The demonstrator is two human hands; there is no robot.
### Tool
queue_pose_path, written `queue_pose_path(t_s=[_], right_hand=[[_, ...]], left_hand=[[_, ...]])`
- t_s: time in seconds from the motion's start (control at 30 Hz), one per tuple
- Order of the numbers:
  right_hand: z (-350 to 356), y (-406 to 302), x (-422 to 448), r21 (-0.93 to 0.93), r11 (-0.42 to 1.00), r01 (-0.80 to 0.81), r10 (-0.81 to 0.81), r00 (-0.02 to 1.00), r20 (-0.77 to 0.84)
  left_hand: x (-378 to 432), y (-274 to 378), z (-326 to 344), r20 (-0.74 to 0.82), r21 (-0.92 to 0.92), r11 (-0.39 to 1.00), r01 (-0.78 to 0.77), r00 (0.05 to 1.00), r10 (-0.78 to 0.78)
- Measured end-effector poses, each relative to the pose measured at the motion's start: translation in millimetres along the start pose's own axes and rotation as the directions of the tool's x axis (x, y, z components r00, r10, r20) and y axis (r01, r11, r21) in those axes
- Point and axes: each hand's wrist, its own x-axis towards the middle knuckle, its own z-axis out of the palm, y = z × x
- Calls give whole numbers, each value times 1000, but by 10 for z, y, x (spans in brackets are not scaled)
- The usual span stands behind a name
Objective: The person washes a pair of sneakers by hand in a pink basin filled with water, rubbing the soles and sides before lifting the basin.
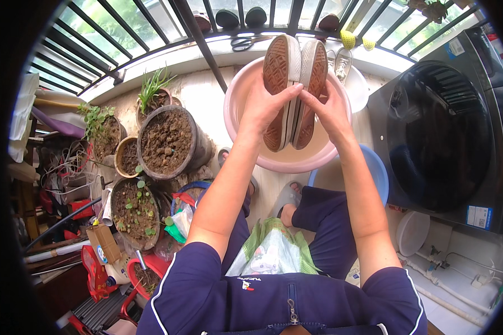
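Note:
Over a pink plastic basin [231, 104] with cloudy water in it, I hold up a pair of canvas sneakers side by side. My left hand [265, 102] grips the left sneaker [276, 63], and my right hand [332, 112] grips the right sneaker [318, 63]. Both brown patterned rubber soles face me, with the white sidewalls pressed close together. My thumbs nearly meet across the inner edges; most of my other fingers are hidden behind the shoes. A green and white plastic sheet or bag [272, 253] covers my lap.
A blue basin [379, 176] stands right of the pink one. Behind it, a white basin [358, 90] holds white shoes [343, 65]. A dark front-loading washing machine [444, 134] fills the right. Several soil-filled pots [167, 140] crowd the left. Scissors [245, 43] lie on the ledge below the railing [295, 16].

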Motion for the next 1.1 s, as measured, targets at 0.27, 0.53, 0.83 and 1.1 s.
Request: queue_pose_path(t_s=[0.27, 0.53, 0.83, 1.1], right_hand=[[-19, -24, -8, 6, 1000, -27, 27, 1000, 0], [-28, 2, -2, 33, 999, -43, 43, 999, 8], [-26, 0, -10, 18, 999, -30, 30, 1000, -3], [-20, -1, -15, -11, 998, -54, 54, 999, -6]], left_hand=[[26, -57, -16, 27, 8, 1000, -2, 1000, 2], [16, -50, 7, 24, -2, 1000, 16, 1000, -16], [13, -74, -2, 20, -18, 999, 38, 999, -37], [8, -75, -25, 12, -4, 999, 53, 999, -53]])
